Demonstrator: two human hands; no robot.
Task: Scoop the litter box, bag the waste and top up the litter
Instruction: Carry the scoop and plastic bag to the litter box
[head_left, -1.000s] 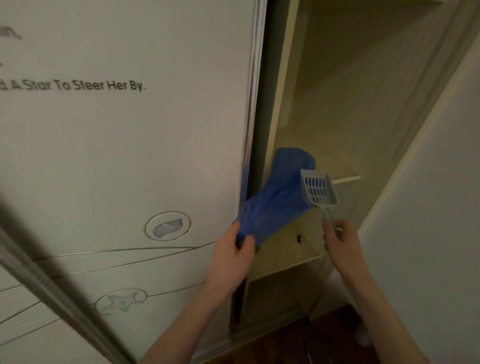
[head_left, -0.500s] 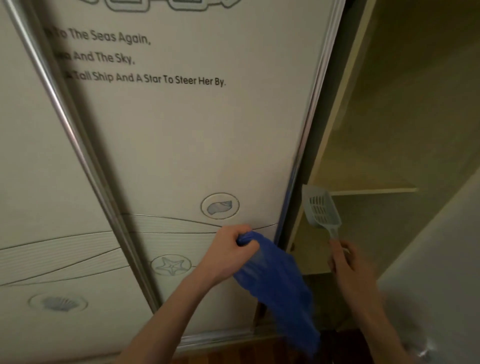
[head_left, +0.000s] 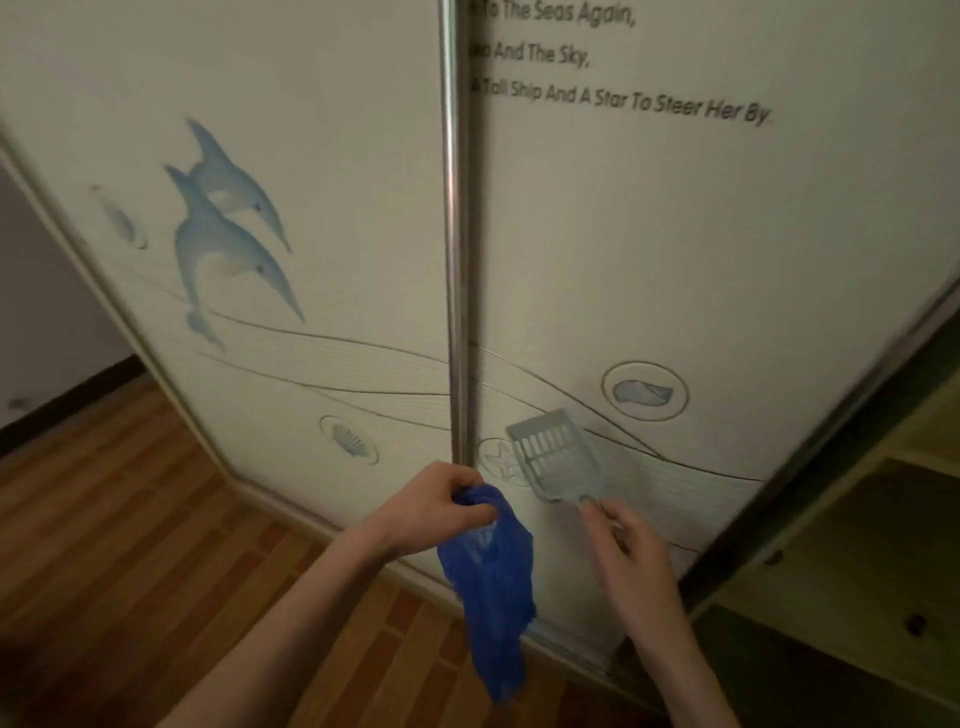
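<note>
My left hand (head_left: 435, 506) grips the bunched top of a blue plastic bag (head_left: 493, 597), which hangs limp below my fist in front of the wardrobe. To its right, my right hand (head_left: 626, 545) holds the thin handle of a pale grey slotted litter scoop (head_left: 556, 457), whose pan points up and to the left against the door. The scoop looks empty. No litter box or litter is in view.
A sliding wardrobe door (head_left: 675, 260) with printed text, dolphins (head_left: 228, 244) and shell motifs fills the view, split by a metal rail (head_left: 456, 234). The open wardrobe compartment with shelves (head_left: 857, 545) lies at the right. Wooden floor (head_left: 130, 545) spreads at lower left.
My view has swung left, away from the open compartment and along the door. Both hands came out of the wardrobe with the bag and scoop; the bag now hangs down instead of lying raised.
</note>
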